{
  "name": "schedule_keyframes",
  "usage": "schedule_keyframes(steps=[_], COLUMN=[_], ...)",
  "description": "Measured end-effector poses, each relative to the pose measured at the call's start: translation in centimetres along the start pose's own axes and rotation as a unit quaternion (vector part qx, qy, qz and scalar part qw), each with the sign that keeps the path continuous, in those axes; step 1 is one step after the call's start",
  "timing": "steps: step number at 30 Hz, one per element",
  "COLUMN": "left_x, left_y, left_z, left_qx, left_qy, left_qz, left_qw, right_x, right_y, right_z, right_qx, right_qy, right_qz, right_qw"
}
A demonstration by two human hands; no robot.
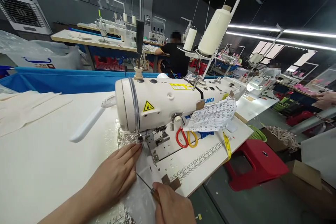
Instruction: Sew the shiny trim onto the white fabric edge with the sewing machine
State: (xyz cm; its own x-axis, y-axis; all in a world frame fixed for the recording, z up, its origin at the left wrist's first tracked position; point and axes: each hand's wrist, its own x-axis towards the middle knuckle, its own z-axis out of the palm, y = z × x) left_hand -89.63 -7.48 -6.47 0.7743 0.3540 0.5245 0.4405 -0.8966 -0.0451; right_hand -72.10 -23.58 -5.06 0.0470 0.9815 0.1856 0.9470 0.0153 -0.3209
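nearest me, my right hand is pinched on the near end of a thin dark strip. just left of it, my left hand lies flat with fingers together on the clear plastic sheet, fingertips at the presser foot. beyond the hands stands the white sewing machine; red-handled scissors lie to its right.

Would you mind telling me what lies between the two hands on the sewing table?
In the head view, clear plastic sheet lies between the left hand and the right hand, running up toward the sewing machine; a thin dark strip crosses it.
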Motion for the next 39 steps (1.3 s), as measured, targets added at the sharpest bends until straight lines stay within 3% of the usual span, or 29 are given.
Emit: schedule_keyframes(steps=[3, 8, 13, 26, 33, 39], left_x=[0.1, 0.5, 0.4, 0.1, 0.5, 1.0], left_y=[0.4, 2.0, 2.8, 3.4, 2.7, 2.3], left_z=[-0.2, -1.0, -1.2, -1.3, -1.4, -1.6], left_qx=[0.005, 0.002, 0.012, -0.012, -0.030, -0.022], left_qy=[-0.009, -0.057, -0.066, -0.058, -0.051, -0.051], left_qz=[0.000, -0.061, -0.065, -0.056, -0.061, -0.096], left_qw=[1.000, 0.997, 0.996, 0.997, 0.996, 0.994], right_x=[0.2, 0.3, 0.8, 1.8, 2.8, 4.1], right_y=[0.0, 0.2, 0.0, -0.6, -0.9, -1.4], right_z=[-0.4, -0.6, -0.8, -1.1, -0.6, -0.7], right_qx=[0.011, 0.025, 0.025, 0.014, -0.004, -0.023], right_qy=[-0.024, -0.004, 0.011, 0.020, 0.035, 0.001], right_qz=[-0.012, -0.038, -0.063, -0.082, -0.065, -0.050], right_qw=[1.000, 0.999, 0.998, 0.996, 0.997, 0.998])
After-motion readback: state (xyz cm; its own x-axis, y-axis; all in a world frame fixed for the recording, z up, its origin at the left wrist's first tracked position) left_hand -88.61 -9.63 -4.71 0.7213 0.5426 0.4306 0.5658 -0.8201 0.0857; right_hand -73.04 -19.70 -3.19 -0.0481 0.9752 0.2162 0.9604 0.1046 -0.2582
